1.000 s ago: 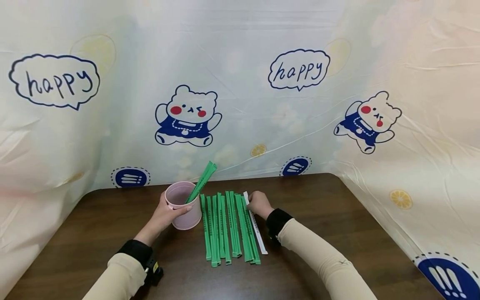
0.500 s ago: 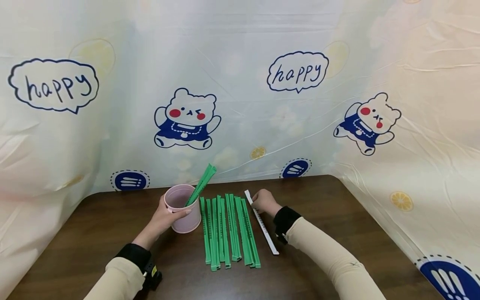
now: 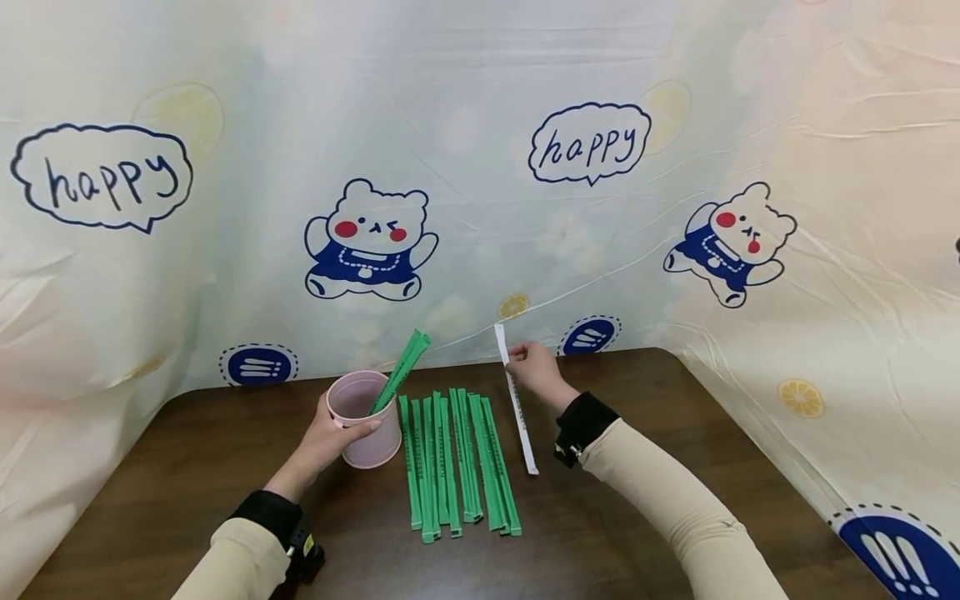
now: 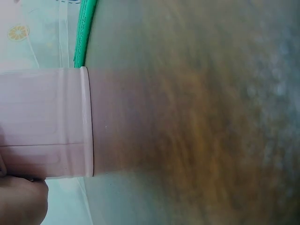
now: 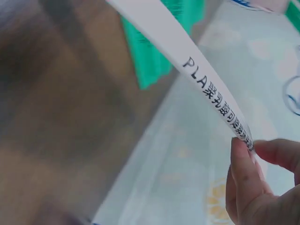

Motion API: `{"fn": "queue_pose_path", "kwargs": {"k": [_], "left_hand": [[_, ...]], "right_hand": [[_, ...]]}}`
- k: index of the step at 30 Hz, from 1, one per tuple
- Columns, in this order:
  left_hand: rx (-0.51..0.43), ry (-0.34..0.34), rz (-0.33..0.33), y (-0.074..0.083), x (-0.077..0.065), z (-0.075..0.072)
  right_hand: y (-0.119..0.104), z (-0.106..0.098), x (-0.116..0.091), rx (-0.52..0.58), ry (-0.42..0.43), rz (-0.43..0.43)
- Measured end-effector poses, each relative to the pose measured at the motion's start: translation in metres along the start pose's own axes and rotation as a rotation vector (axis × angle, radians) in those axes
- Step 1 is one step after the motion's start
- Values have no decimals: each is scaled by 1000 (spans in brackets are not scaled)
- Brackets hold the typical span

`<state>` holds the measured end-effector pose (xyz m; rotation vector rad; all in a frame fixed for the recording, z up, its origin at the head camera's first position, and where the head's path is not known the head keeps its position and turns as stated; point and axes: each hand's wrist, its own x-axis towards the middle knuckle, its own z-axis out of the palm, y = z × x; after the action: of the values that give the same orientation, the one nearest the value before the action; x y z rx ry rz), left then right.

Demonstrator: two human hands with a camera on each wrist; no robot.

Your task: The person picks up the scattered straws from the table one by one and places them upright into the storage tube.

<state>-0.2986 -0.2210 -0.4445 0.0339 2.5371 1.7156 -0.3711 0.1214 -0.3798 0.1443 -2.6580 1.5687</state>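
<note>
My left hand (image 3: 318, 440) grips a pink cup (image 3: 372, 443) at its side, thumb near the rim. The cup stands upright on the table, and green paper-wrapped straws (image 3: 400, 375) lean out of it to the right. In the left wrist view, the cup's wall (image 4: 42, 112) fills the left side. My right hand (image 3: 538, 372) pinches a white paper-wrapped straw (image 3: 519, 421) near its upper end, held steeply to the right of the green row. Black print, starting with "PLA", shows on the white wrapper (image 5: 206, 82) in the right wrist view.
Several green paper-wrapped straws (image 3: 442, 467) lie side by side on the brown wooden table (image 3: 637, 500), right of the cup. A pale printed curtain (image 3: 480, 208) hangs behind the table and along its sides.
My right hand has drawn the white straw away from the green row, first right, then up and toward the back. My left hand still holds the cup in place.
</note>
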Motion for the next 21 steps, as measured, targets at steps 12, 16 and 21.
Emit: {"fn": "queue_pose_path", "kwargs": {"k": [12,16,21], "left_hand": [[-6,2,2,0,0,-1],[-4,1,6,2,0,-1],[-9,-3,9,1,-1,-1]], "right_hand": [[-79,-14,-6,287,65,-137],[-105,-12,-10,312,66,-194],[-137,-7,-16,397,65,-246]]}}
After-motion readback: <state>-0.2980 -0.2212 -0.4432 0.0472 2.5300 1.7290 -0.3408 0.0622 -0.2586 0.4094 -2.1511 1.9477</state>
